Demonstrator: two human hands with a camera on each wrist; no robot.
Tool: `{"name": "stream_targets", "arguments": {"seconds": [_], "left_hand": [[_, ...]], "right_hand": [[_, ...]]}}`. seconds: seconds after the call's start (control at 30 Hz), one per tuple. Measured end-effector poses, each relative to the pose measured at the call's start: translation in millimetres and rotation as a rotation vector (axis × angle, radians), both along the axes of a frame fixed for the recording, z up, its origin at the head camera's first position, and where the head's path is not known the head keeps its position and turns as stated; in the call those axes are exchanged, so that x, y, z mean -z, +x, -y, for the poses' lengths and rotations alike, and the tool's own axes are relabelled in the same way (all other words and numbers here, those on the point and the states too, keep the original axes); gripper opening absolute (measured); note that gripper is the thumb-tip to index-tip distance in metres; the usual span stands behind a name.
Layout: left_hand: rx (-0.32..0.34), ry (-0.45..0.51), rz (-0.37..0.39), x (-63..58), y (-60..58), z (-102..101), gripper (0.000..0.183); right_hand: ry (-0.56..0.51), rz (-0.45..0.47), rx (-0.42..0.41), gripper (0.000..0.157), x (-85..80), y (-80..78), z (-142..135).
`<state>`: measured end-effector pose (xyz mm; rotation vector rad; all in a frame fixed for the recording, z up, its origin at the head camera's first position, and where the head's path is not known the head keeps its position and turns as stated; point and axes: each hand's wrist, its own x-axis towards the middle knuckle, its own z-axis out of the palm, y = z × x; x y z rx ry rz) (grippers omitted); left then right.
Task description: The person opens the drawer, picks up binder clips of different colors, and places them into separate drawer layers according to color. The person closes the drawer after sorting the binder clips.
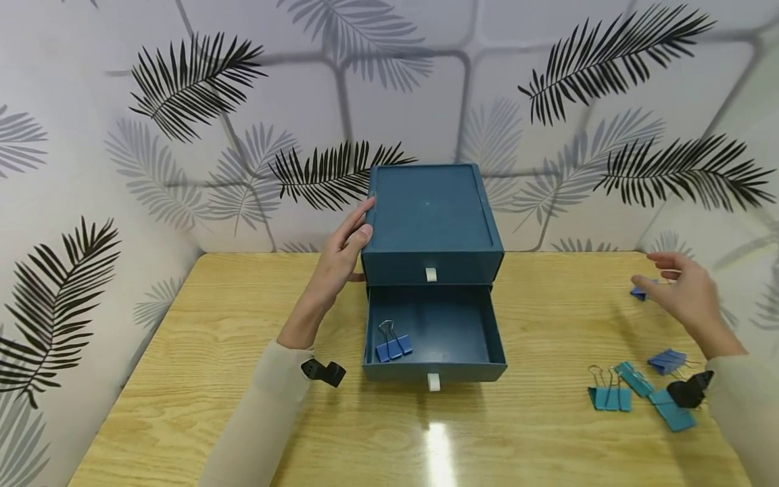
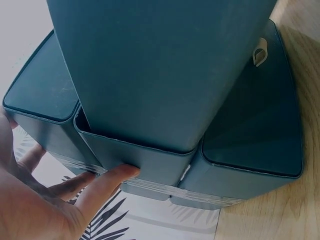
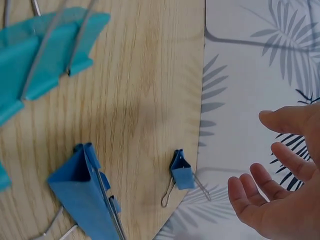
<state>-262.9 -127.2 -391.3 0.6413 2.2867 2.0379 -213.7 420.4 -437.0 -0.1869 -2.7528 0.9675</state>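
- The right hand point(image 1: 692, 295) is empty, thumb and fingers parted wide, near a small blue clip point(image 3: 183, 178) on the table point(image 1: 213, 379) but apart from it.
- The left hand point(image 1: 336, 260) rests against the left side of the drawer unit point(image 1: 429, 210), fingers spread, gripping nothing.
- Nearer the person on the right lie a larger blue clip point(image 1: 667, 361) and three teal clips point(image 1: 610, 400).
- The lower drawer point(image 1: 447, 338) is pulled out, with one blue binder clip point(image 1: 394, 348) towards its front left corner; the upper drawer point(image 1: 392, 269) is closed.
- Progress looks early: one clip inside, five outside.
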Motion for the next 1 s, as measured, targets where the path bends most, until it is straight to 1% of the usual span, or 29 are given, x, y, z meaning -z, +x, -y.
{"name": "stream_targets", "arguments": {"seconds": [0.17,0.33,0.43,0.5,0.67,0.87,1.0], "left_hand": [[-0.008,-0.007,-0.002,0.1,0.8,0,0.050],[-0.013,-0.024,-0.008,-0.6,1.0,-1,0.050],[-0.005,-0.017,-0.011,-0.9,1.4,-1,0.051],[-0.007,-0.011,-0.009,-0.9,2.0,0,0.051],[-0.014,-0.007,-0.009,-2.3,2.6,3,0.051],[-0.011,-0.011,-0.021,-2.1,1.9,2,0.052],[-0.012,-0.012,-0.018,-1.8,1.9,1,0.051]], "right_hand": [[0.027,0.054,0.007,0.064,3.5,-7.8,-14],[0.054,0.135,0.011,0.069,11.9,-11.5,-26],[0.069,0.157,0.005,0.071,17.1,-14.6,-30],[0.057,0.175,0.002,0.073,19.5,-17.3,-32],[-0.018,0.235,0.005,0.082,20.5,-22.9,-33],[-0.054,0.270,-0.008,0.082,27.5,-21.4,-38],[-0.057,0.262,0.004,0.081,32.1,-20.2,-40]]}}
